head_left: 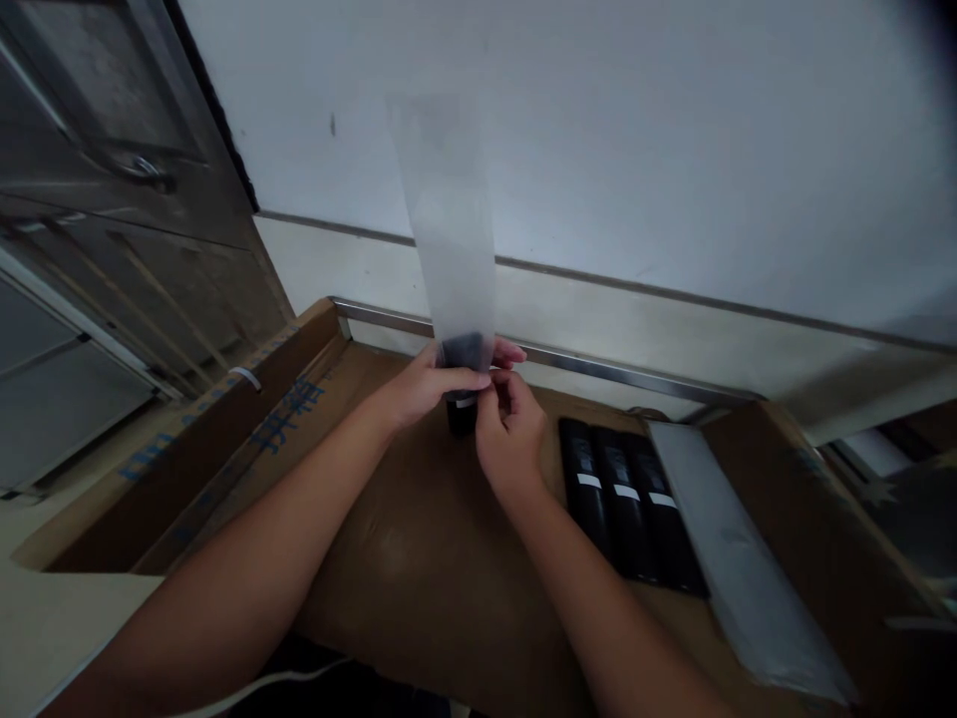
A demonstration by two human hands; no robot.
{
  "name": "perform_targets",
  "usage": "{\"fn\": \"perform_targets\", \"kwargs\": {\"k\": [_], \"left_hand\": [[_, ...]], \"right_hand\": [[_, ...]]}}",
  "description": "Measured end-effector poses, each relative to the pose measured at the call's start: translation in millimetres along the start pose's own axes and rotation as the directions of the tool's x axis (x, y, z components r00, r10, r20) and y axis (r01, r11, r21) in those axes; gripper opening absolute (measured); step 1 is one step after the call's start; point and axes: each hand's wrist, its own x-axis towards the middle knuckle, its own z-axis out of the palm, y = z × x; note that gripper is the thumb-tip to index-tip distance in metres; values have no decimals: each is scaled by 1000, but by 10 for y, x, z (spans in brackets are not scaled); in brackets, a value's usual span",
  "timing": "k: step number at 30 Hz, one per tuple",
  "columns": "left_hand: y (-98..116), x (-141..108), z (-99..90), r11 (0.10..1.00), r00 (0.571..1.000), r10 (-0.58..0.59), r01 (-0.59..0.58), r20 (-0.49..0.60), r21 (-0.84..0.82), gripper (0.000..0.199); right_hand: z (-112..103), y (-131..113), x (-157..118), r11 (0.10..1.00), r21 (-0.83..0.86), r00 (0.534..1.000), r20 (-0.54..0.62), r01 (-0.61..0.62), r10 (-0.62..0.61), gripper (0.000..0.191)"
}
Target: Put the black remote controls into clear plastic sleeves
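A long, clear plastic sleeve stands up from my hands, its far end in front of the white wall. The end of a black object with a white band shows below my fingers, and a dark part of it shows through the sleeve's lower end. Wrapped round both is my left hand, thumb across the front. At the sleeve's lower right edge my right hand pinches the film with thumb and fingertips. How far the black object reaches inside the sleeve is partly hidden by my fingers.
Several black objects with white bands lie side by side at the right. Beside them is a stack of clear plastic sleeves. Cardboard covers the worktop, with raised flaps left and right. A metal rail runs along the back.
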Motion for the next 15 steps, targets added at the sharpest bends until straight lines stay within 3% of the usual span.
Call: {"fn": "perform_targets", "kwargs": {"k": [7,15], "left_hand": [[-6,-6,28,996,996,33,-39,-78,-78,36],[9,7,28,994,987,63,-76,-149,-82,37]], "right_hand": [[-14,48,16,985,-166,997,47,-54,63,23],[-80,37,60,901,-432,972,228,40,66,19]]}}
